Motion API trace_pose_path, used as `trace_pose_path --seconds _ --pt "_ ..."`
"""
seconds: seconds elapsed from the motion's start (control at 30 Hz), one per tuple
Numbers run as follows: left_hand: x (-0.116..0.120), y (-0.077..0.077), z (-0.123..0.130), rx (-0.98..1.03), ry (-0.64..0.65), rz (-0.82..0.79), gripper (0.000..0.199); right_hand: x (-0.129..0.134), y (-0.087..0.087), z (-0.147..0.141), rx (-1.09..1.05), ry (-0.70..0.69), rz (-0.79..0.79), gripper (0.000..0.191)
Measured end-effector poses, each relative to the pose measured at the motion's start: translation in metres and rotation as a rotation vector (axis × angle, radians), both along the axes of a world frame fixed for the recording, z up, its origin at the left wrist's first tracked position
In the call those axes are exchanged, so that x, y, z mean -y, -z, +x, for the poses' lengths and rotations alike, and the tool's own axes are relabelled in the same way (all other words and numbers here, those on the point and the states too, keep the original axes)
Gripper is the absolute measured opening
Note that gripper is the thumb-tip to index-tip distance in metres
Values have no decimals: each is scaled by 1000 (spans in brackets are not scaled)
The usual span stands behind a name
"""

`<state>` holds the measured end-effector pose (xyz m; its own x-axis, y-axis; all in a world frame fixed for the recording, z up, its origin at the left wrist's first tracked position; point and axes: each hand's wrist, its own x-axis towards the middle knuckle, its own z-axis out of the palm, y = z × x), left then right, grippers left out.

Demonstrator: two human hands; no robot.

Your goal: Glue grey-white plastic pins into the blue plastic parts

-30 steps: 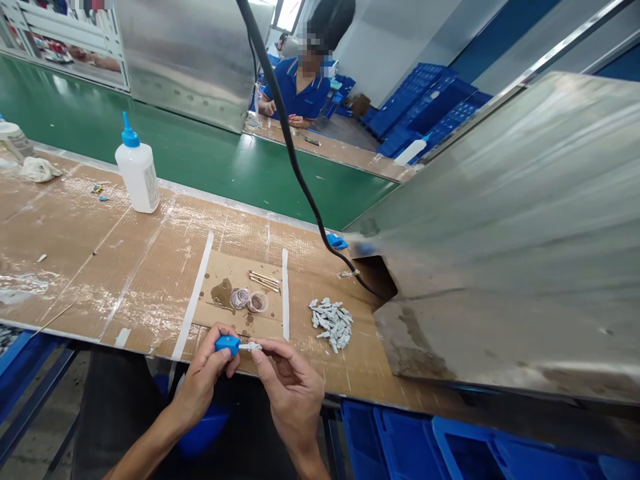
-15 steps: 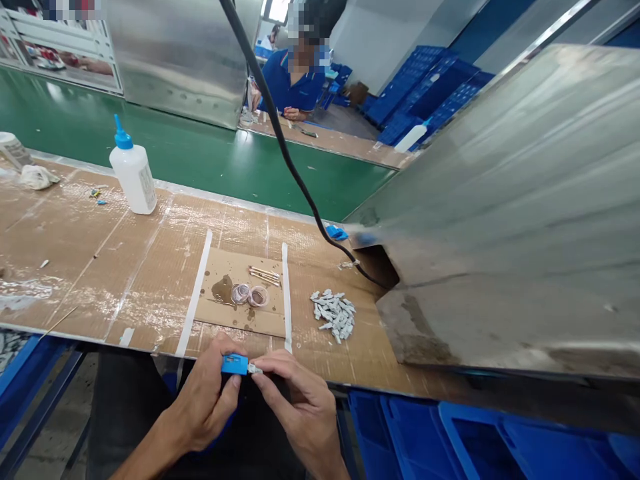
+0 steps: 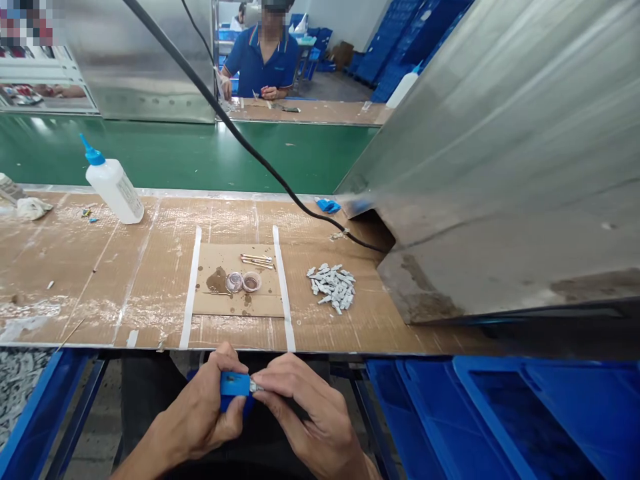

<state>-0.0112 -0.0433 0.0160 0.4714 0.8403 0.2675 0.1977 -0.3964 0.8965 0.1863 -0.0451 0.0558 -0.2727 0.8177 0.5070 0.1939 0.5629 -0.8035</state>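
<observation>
My left hand is closed on a small blue rectangular block with a slot in its upper face. Thumb and fingers of my right hand pinch a little grey piece at the block's right end; whether it sits inside the block I cannot tell. Both hands are just off the front edge of the cardboard-covered table. Beyond them, a heap of similar grey pieces lies on the table to the right. Two small round cups with dark residue stand on a taped cardboard sheet.
Cotton swabs lie behind the cups. A white squeeze bottle with a blue nozzle stands at the left. A black cable crosses down to a metal housing. Blue crates are below right. Across the green belt sits a co-worker.
My head view has shifted, so the table appears more level. Both hands still hold the blue block and the grey piece end to end, slightly lower in view.
</observation>
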Motion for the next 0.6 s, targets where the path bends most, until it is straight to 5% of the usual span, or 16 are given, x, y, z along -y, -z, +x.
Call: trace_pose_path --seconds 0.33,0.47,0.6 --pt "9 6 2 140 -39 -115 17 1 6 -6 -56 25 71 27" --pt "-8 -15 0 353 -327 -314 16 -14 3 0 -26 88 130 26" --pt "-65 -42 -24 811 -708 -572 10 -36 19 39 60 460 127 23"
